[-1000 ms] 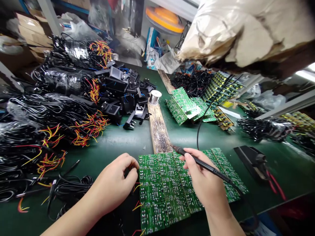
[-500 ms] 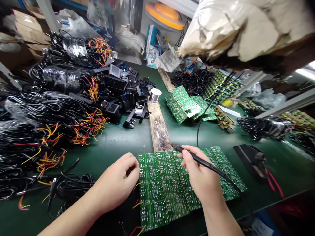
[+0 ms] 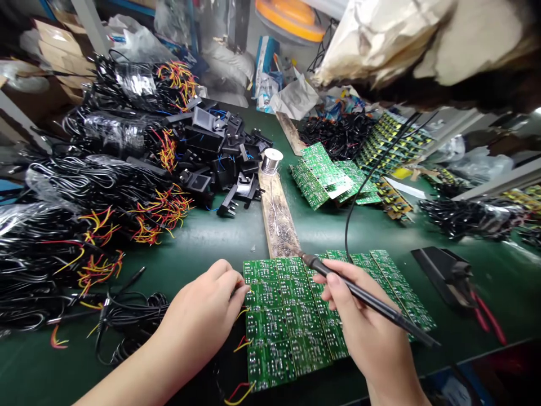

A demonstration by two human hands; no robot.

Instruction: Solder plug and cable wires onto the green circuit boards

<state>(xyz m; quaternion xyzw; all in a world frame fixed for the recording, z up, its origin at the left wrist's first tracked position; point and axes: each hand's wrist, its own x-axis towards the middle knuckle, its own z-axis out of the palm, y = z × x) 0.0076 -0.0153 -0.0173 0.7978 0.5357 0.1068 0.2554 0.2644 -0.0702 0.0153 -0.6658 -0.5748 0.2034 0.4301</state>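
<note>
My right hand (image 3: 367, 316) grips a soldering iron (image 3: 359, 293) like a pen, its tip pointing up and left at the far edge of the circuit boards, near the wooden strip. Green circuit boards (image 3: 291, 316) lie side by side in front of me, dotted with solder joints. At their left edge, my left hand (image 3: 207, 310) is closed in a pinch, fingertips at the upper left board; what it pinches is hidden. Red and yellow wires (image 3: 243, 343) stick out along that edge below the hand. A solder spool (image 3: 271, 162) stands on the far end of the stained wooden strip (image 3: 279, 220).
Bundled black cables (image 3: 101, 180) with red and yellow ends fill the left side. Black plug adapters (image 3: 224, 152) pile up behind. More green boards (image 3: 323, 175) lie beyond the strip. Red-handled pliers (image 3: 486, 316) lie at right. A wrapped bulk (image 3: 389, 51) hangs overhead.
The view has shifted slightly. My left fingertips have come against the boards' left edge. The soldering iron's rear end has swung right, and its tip remains near the wooden strip.
</note>
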